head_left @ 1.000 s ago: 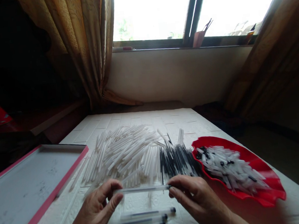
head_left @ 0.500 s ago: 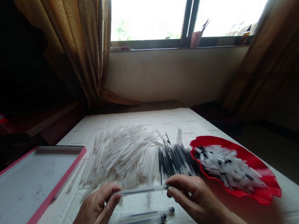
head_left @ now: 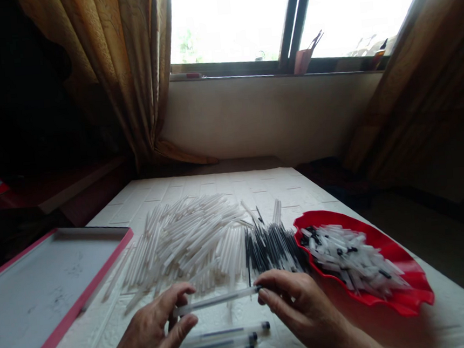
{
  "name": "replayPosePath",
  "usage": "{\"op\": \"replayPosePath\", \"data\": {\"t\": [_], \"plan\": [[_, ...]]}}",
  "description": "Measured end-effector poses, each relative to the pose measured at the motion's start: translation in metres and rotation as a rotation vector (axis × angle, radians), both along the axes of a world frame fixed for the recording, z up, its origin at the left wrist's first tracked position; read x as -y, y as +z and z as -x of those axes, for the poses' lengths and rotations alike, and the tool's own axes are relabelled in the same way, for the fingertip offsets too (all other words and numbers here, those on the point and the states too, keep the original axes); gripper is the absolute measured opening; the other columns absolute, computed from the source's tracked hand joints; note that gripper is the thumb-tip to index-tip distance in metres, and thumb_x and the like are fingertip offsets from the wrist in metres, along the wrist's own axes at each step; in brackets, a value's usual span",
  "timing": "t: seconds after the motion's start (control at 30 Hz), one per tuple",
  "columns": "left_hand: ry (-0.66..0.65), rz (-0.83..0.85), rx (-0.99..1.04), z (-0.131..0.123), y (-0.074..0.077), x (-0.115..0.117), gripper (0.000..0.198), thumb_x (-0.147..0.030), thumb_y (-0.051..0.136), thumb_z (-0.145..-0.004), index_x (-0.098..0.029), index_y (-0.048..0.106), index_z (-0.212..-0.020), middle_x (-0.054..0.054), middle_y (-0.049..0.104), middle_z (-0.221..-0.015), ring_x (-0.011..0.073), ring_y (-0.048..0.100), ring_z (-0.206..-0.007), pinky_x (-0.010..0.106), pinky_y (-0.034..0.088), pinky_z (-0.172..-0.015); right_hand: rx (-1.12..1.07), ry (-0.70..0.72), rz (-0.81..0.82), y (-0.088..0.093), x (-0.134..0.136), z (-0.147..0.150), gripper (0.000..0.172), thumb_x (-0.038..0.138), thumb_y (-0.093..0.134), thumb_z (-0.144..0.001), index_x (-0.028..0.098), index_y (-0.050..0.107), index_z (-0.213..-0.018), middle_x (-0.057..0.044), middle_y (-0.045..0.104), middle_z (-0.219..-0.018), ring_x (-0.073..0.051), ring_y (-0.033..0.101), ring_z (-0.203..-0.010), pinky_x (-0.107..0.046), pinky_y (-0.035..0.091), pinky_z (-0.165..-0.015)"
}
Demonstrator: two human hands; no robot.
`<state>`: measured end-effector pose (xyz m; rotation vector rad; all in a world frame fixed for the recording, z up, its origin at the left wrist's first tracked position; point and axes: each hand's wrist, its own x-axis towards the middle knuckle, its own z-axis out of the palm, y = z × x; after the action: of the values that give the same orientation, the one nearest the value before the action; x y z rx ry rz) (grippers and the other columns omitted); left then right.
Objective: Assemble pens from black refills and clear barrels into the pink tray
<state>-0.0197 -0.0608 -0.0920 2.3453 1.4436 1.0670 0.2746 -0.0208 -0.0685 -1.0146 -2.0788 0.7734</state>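
My two hands hold one clear pen (head_left: 216,300) crosswise just above the white table (head_left: 225,188). My left hand (head_left: 154,335) pinches its left end between thumb and fingers. My right hand (head_left: 298,306) pinches its right end, where a dark tip shows. The pen tilts slightly, its left end lower. Under my hands lie several finished pens with black caps (head_left: 226,343). Just beyond the pen lie a heap of clear pen barrels (head_left: 185,243) and a bunch of dark ink refills (head_left: 268,246).
A red wavy-edged dish (head_left: 404,283) holding several small white and black pen parts stands at the right. A pink-edged white tray (head_left: 43,290) lies at the left. Curtains and a window sill are behind the table.
The pen's left end has dropped a little and my left hand has shifted lower on it. The right hand has stayed in place.
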Motion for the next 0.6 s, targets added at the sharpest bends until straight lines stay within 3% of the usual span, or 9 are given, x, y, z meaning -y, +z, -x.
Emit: {"op": "replayPosePath", "data": {"t": [0.2, 0.27, 0.43, 0.6], "plan": [[-0.046, 0.021, -0.037, -0.004, 0.002, 0.000, 0.008, -0.029, 0.054, -0.098, -0.030, 0.060, -0.103, -0.004, 0.071, -0.084, 0.0128, 0.072, -0.074, 0.015, 0.053, -0.069, 0.012, -0.012, 0.000, 0.002, 0.000, 0.002, 0.019, 0.026, 0.053, -0.092, 0.017, 0.069, -0.088, -0.003, 0.070, -0.070, -0.014, 0.062, -0.061, -0.023, 0.046, -0.058], [-0.072, 0.080, -0.075, -0.003, 0.003, 0.001, 0.017, -0.030, 0.046, -0.101, -0.029, 0.063, -0.097, -0.002, 0.069, -0.084, 0.0139, 0.071, -0.076, 0.016, 0.053, -0.070, 0.008, -0.016, -0.005, 0.002, 0.001, 0.003, 0.019, 0.026, 0.053, -0.092, 0.017, 0.069, -0.088, -0.003, 0.070, -0.070, -0.014, 0.062, -0.061, -0.023, 0.046, -0.058], [-0.093, 0.018, -0.165, -0.008, -0.007, 0.002, 0.022, -0.036, 0.058, -0.096, -0.031, 0.059, -0.118, -0.002, 0.074, -0.095, 0.0167, 0.074, -0.079, 0.018, 0.054, -0.070, 0.011, 0.000, -0.014, 0.002, 0.003, 0.005, 0.020, 0.025, 0.052, -0.092, 0.016, 0.069, -0.087, -0.003, 0.070, -0.068, -0.014, 0.061, -0.059, -0.022, 0.045, -0.056], [-0.059, -0.057, -0.196, -0.015, -0.004, 0.002, 0.011, -0.029, 0.053, -0.097, -0.028, 0.064, -0.099, 0.000, 0.070, -0.088, 0.0174, 0.071, -0.075, 0.021, 0.054, -0.068, -0.032, -0.029, -0.115, 0.004, 0.001, 0.004, 0.019, 0.024, 0.053, -0.092, 0.017, 0.070, -0.088, -0.003, 0.071, -0.069, -0.014, 0.064, -0.059, -0.022, 0.048, -0.057]]}}
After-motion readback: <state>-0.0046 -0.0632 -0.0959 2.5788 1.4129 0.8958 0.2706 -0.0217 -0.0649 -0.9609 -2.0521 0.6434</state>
